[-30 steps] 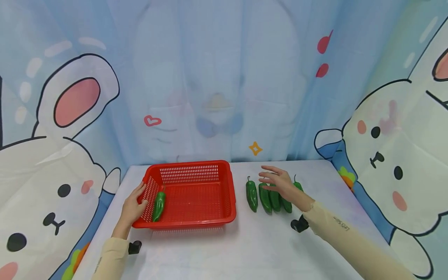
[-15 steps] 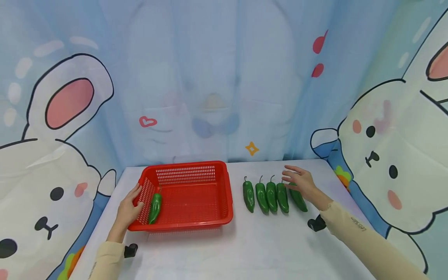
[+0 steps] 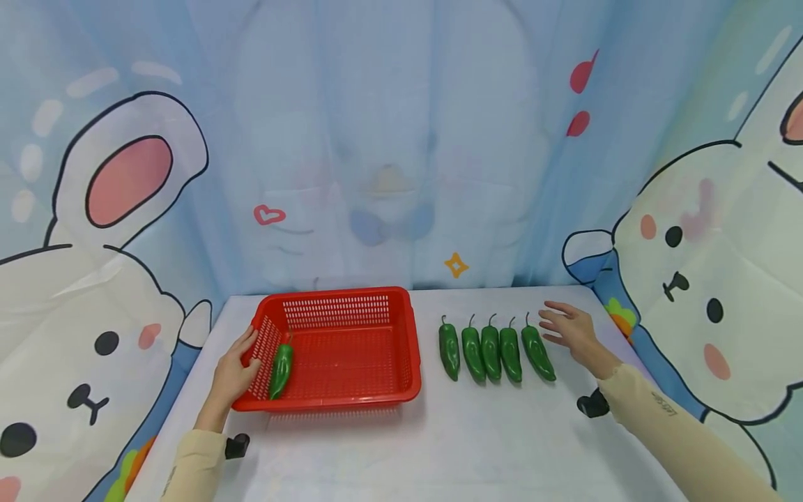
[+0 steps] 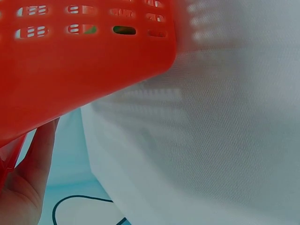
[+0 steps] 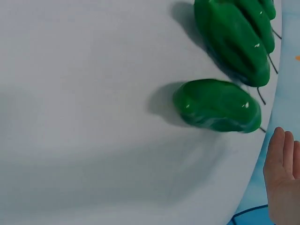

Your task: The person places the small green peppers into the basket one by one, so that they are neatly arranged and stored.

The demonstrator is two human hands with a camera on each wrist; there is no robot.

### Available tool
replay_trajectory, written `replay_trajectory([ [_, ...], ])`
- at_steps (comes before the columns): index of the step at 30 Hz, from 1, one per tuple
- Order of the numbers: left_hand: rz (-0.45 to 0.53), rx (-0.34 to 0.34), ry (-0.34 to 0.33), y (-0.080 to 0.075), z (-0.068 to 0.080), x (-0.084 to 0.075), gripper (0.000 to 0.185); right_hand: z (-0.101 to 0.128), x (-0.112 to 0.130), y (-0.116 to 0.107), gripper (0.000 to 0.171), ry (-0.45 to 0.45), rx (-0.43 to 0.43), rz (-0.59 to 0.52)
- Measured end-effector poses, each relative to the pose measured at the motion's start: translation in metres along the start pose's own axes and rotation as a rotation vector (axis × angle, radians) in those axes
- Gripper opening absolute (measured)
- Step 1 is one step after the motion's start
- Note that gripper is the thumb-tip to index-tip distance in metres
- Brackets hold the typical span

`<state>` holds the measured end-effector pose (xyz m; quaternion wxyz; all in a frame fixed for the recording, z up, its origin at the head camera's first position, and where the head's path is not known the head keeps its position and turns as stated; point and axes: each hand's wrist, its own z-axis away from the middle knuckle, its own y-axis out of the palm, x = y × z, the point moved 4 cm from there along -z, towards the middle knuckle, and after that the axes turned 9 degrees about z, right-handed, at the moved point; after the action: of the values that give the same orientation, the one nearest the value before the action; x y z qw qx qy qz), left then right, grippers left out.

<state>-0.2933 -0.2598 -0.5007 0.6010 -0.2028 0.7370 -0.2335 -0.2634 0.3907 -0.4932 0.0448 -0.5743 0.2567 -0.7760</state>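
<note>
Right hand (image 3: 574, 333) hovered open beside the rightmost pepper (image 3: 538, 352), lower right of centre on the table (image 3: 439, 446).
Glossy and probably light, slippery; best pinched mid-body. Left hand (image 3: 233, 369) gripped the red basket (image 3: 351, 401) rim.

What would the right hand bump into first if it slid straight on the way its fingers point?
Probably the rightmost green pepper. The right hand lies open beside it, fingers aimed left at its stem end, though its height above the table is unclear.
</note>
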Motion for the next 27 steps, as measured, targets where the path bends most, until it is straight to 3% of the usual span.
replay_trajectory([
  [8,-0.001,0.003,0.004,0.0,0.0,-0.001,0.062,-0.008,-0.015,-0.004,0.066,0.058,-0.04,-0.013],
  [15,-0.002,-0.003,0.0,0.002,-0.001,0.001,0.062,-0.065,-0.087,-0.001,0.068,0.112,-0.112,-0.013],
  [19,-0.009,-0.009,-0.002,0.002,-0.001,0.001,0.062,-0.082,-0.109,0.004,0.074,0.083,-0.114,0.022],
  [22,-0.009,-0.016,0.004,0.002,-0.001,0.001,0.061,-0.074,-0.102,0.007,0.069,0.094,-0.106,0.028],
  [27,-0.012,-0.022,0.013,0.003,-0.001,0.002,0.061,-0.038,-0.066,0.013,0.065,0.123,-0.063,0.039],
])
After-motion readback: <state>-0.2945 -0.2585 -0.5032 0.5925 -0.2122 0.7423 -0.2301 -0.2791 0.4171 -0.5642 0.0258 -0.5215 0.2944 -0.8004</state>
